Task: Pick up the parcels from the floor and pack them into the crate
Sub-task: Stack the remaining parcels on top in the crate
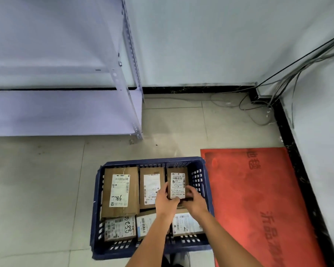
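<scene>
A dark blue slatted plastic crate (96, 197) stands on the tiled floor and holds several brown cardboard parcels with white labels. The largest parcel (120, 191), marked 7786, lies at the crate's back left, and a parcel marked 5288 (120, 228) lies in front of it. A small labelled parcel (177, 185) sits in the back right corner. My left hand (165, 201) grips its near left edge. My right hand (194, 200) grips its near right edge. Both forearms reach over the crate's front and hide parts of the front parcels.
A red mat (258, 199) with printed characters lies right of the crate. A pale metal shelf rack (66, 112) stands at the back left. Loose cables (258, 105) trail in the far right corner along the black skirting. A shoe tip (183, 260) shows below the crate.
</scene>
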